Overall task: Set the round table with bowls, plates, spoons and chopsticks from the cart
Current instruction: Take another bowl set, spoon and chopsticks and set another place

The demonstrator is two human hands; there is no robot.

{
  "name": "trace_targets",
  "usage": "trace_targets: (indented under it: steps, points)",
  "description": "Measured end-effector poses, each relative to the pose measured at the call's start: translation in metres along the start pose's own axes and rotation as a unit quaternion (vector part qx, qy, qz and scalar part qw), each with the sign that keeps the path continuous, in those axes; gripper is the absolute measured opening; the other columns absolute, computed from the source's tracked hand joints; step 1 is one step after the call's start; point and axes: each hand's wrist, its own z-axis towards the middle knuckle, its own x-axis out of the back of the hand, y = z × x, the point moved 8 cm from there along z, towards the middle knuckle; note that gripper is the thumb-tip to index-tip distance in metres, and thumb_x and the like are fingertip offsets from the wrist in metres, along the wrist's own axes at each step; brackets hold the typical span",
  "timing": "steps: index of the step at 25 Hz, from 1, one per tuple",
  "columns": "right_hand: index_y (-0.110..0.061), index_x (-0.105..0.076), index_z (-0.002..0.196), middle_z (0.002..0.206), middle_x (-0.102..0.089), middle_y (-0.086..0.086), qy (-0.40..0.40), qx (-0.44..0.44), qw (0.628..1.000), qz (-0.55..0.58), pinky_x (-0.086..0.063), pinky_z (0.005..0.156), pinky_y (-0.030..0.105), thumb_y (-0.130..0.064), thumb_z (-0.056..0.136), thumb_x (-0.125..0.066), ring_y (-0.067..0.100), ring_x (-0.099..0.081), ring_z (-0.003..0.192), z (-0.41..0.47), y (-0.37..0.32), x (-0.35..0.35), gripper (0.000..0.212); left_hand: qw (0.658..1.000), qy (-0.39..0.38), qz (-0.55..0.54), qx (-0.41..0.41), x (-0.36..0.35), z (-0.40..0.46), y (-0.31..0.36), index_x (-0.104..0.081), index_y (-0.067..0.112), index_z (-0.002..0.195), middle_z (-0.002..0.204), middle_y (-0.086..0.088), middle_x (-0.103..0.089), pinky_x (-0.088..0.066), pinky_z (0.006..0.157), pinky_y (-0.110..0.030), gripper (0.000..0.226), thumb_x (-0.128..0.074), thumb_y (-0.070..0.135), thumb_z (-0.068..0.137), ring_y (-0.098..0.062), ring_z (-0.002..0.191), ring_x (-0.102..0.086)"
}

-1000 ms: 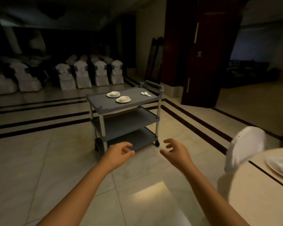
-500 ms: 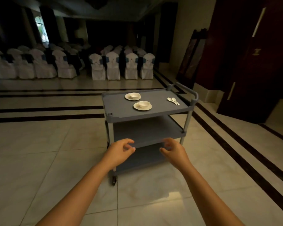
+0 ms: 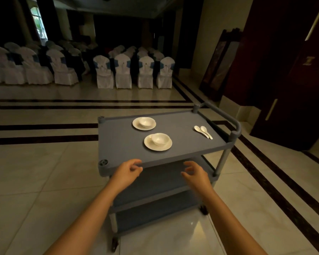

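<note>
A grey three-shelf cart (image 3: 122, 144) stands right in front of me. On its top shelf a white bowl (image 3: 160, 138) sits on a white plate (image 3: 151, 146), and farther back another bowl (image 3: 146, 121) rests on its own plate (image 3: 136, 125). Two white spoons (image 3: 203, 131) lie side by side near the cart's right handle (image 3: 226, 116). My left hand (image 3: 127, 173) hovers at the near edge of the top shelf, fingers apart, holding nothing. My right hand (image 3: 195, 173) is held out just below that edge, also empty. No chopsticks or round table are in view.
Rows of white-covered chairs (image 3: 133, 72) line the dark far side of the hall. A dark wooden door (image 3: 293, 80) and a framed panel (image 3: 219, 61) leaning on the wall stand to the right. Glossy tiled floor with black stripes surrounds the cart.
I have walked up to the cart, which now looms much nearer; the round table and its chair have left the view at right. Both hands have reached toward the top shelf's near edge.
</note>
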Motion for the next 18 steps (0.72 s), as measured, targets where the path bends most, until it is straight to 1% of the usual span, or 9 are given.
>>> trace_targets:
  steps: [2,5,8,10,11,13,15,16,18]
  points:
    - [-0.017,-0.049,0.129,0.12,-0.06,0.008,-0.002,-0.013,1.0,0.013,-0.052,0.081,0.031,-0.018,0.087,-0.06,0.019,-0.059,0.101,0.049,0.001,-0.002,0.043,1.0,0.006,-0.013,0.021,0.0,0.051,-0.007,-0.057,0.01,0.12,0.097,-0.013,-0.068,-0.049,0.079,-0.03,0.032,-0.058,0.014,0.089,-0.022,0.077,-0.067]
    - [-0.017,-0.049,0.129,0.119,-0.06,0.01,-0.02,-0.022,0.999,0.028,-0.053,0.08,0.03,-0.016,0.088,-0.06,0.016,-0.058,0.096,0.116,0.012,-0.011,0.043,0.998,0.0,-0.025,0.064,-0.015,0.107,-0.026,-0.057,0.013,0.12,0.102,-0.013,-0.067,-0.05,0.076,-0.03,0.031,-0.056,0.014,0.09,-0.02,0.075,-0.066]
    - [-0.016,-0.048,0.129,0.117,-0.059,0.011,-0.048,-0.032,0.997,0.044,-0.055,0.086,0.039,-0.014,0.087,-0.06,0.023,-0.062,0.099,0.192,0.026,-0.024,0.043,0.992,0.011,-0.054,0.117,-0.03,0.167,-0.052,-0.055,0.009,0.122,0.098,-0.013,-0.065,-0.048,0.069,-0.029,0.031,-0.054,0.011,0.09,-0.019,0.072,-0.064]
    - [-0.012,-0.048,0.129,0.118,-0.058,0.014,-0.074,-0.033,0.996,0.048,-0.055,0.087,0.045,-0.011,0.087,-0.06,0.027,-0.062,0.098,0.248,0.036,-0.034,0.044,0.987,0.036,-0.064,0.145,-0.038,0.206,-0.066,-0.053,0.006,0.124,0.097,-0.013,-0.062,-0.043,0.064,-0.027,0.034,-0.053,0.009,0.091,-0.016,0.067,-0.061]
    - [-0.01,-0.048,0.13,0.118,-0.058,0.017,-0.086,-0.037,0.994,0.056,-0.055,0.087,0.046,-0.008,0.087,-0.059,0.028,-0.062,0.096,0.275,0.042,-0.039,0.045,0.983,0.054,-0.074,0.161,-0.04,0.225,-0.073,-0.051,0.004,0.126,0.099,-0.015,-0.062,-0.043,0.064,-0.027,0.035,-0.053,0.008,0.091,-0.017,0.067,-0.061]
    - [-0.007,-0.046,0.133,0.119,-0.057,0.02,-0.115,-0.051,0.99,0.068,-0.054,0.088,0.046,-0.006,0.087,-0.059,0.029,-0.061,0.095,0.331,0.057,-0.054,0.048,0.969,0.094,-0.097,0.205,-0.046,0.262,-0.087,-0.046,0.003,0.131,0.111,-0.021,-0.061,-0.043,0.068,-0.029,0.04,-0.053,0.009,0.092,-0.022,0.071,-0.059]
    - [-0.005,-0.043,0.134,0.12,-0.056,0.024,-0.15,-0.084,0.983,0.069,-0.052,0.09,0.048,-0.004,0.086,-0.059,0.033,-0.06,0.1,0.374,0.071,-0.072,0.051,0.947,0.109,-0.126,0.274,-0.058,0.286,-0.095,-0.039,0.003,0.136,0.127,-0.022,-0.055,-0.042,0.063,-0.03,0.046,-0.051,0.012,0.093,-0.024,0.073,-0.057]
    - [-0.004,-0.042,0.134,0.12,-0.056,0.025,-0.167,-0.104,0.977,0.078,-0.053,0.088,0.048,-0.003,0.086,-0.059,0.034,-0.06,0.099,0.386,0.079,-0.082,0.051,0.935,0.107,-0.142,0.308,-0.066,0.292,-0.099,-0.036,0.005,0.138,0.131,-0.02,-0.052,-0.042,0.063,-0.03,0.048,-0.05,0.014,0.094,-0.024,0.075,-0.056]
    - [0.0,-0.044,0.131,0.119,-0.058,0.026,-0.212,-0.141,0.962,0.098,-0.056,0.077,0.042,-0.001,0.086,-0.058,0.032,-0.061,0.095,0.406,0.096,-0.105,0.047,0.913,0.098,-0.164,0.36,-0.083,0.304,-0.107,-0.036,0.005,0.137,0.129,-0.018,-0.053,-0.044,0.073,-0.034,0.046,-0.049,0.016,0.094,-0.025,0.085,-0.056]
